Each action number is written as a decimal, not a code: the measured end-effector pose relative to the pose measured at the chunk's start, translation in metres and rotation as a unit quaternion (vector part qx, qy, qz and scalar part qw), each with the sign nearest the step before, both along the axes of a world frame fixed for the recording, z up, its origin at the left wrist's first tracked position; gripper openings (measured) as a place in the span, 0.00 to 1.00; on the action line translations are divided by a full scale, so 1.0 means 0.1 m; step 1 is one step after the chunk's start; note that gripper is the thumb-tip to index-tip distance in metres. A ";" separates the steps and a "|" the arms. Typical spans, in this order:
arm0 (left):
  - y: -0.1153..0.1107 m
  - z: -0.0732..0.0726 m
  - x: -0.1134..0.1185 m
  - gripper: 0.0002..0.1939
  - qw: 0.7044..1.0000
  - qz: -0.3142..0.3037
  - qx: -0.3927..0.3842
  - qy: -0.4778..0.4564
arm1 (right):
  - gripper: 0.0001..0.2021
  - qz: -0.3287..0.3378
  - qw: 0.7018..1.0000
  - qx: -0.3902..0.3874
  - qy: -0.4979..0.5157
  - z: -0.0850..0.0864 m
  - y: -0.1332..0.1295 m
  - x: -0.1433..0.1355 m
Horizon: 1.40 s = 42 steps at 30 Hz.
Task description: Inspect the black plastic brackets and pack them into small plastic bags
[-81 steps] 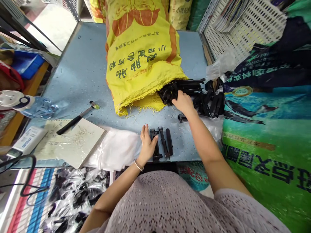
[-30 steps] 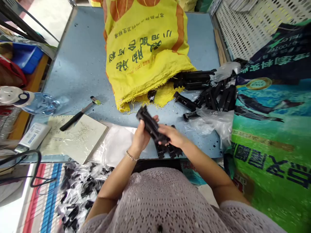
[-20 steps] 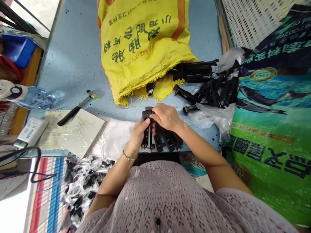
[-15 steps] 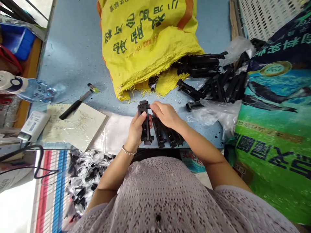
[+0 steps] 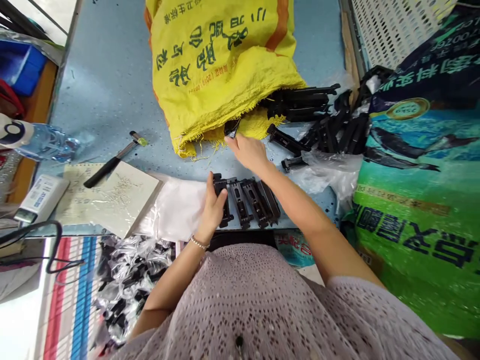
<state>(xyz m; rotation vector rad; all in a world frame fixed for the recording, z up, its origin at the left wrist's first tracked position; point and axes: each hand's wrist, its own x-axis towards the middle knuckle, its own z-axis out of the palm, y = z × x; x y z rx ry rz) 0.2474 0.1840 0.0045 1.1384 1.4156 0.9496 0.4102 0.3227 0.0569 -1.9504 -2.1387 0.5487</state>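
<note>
My left hand (image 5: 214, 212) grips a long black plastic bracket (image 5: 225, 215) by its sides, its thumb on the near face. That bracket is at the left end of a row of similar black brackets (image 5: 256, 202) on the table's front edge. My right hand (image 5: 250, 152) reaches to the mouth of a yellow woven sack (image 5: 225, 90). Its fingers are pinched together at a small dark, shiny piece (image 5: 231, 127) there; what exactly they hold is hidden. More black brackets (image 5: 300, 102) spill from the sack's right side.
Left on the blue table (image 5: 108, 75) are a hammer (image 5: 108, 167), a pale square board (image 5: 129, 200), a white box (image 5: 43, 197) and a water bottle (image 5: 45, 140). A green-blue sack (image 5: 412, 200) stands at right. Plastic-wrapped parts (image 5: 127, 285) fill a space below the left front edge.
My right hand has left the bracket in my left hand and moved up to the sack's mouth. My left hand has lowered that bracket beside the row.
</note>
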 end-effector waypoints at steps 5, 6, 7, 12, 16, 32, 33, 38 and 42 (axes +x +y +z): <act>-0.06 -0.20 0.08 0.40 0.994 -0.008 0.012 0.111 | 0.09 -0.015 0.990 -0.141 -0.002 -0.20 0.79 0.06; -0.05 -0.19 0.06 0.40 0.995 -0.007 0.013 0.103 | 0.07 -0.028 0.985 -0.159 0.059 -0.21 0.79 0.11; -0.04 -0.17 0.02 0.39 0.996 -0.001 0.016 0.092 | 0.07 -0.050 0.974 -0.174 0.134 -0.21 0.72 0.18; 0.13 0.18 -0.07 0.31 0.991 0.038 0.027 -0.127 | 0.08 -0.062 0.870 -0.249 0.422 -0.05 -0.31 0.42; 0.27 0.51 0.03 0.30 0.942 0.010 -0.055 -0.331 | 0.08 0.063 0.814 -0.370 0.444 0.11 -1.16 0.42; 0.05 0.62 -0.08 0.19 0.954 0.061 -0.104 -0.276 | 0.26 0.169 0.980 0.096 0.047 0.23 -0.56 -0.23; 0.06 0.61 -0.10 0.18 0.955 0.081 -0.092 -0.269 | 0.25 0.192 0.976 0.081 0.066 0.24 -0.67 -0.24; 0.03 0.59 -0.12 0.18 0.962 0.072 -0.088 -0.247 | 0.24 0.315 0.935 0.056 0.153 0.15 -1.33 -0.14; -0.05 0.49 -0.12 0.17 0.962 0.069 -0.108 -0.242 | 0.23 0.183 0.967 0.059 0.168 -0.02 -1.56 0.13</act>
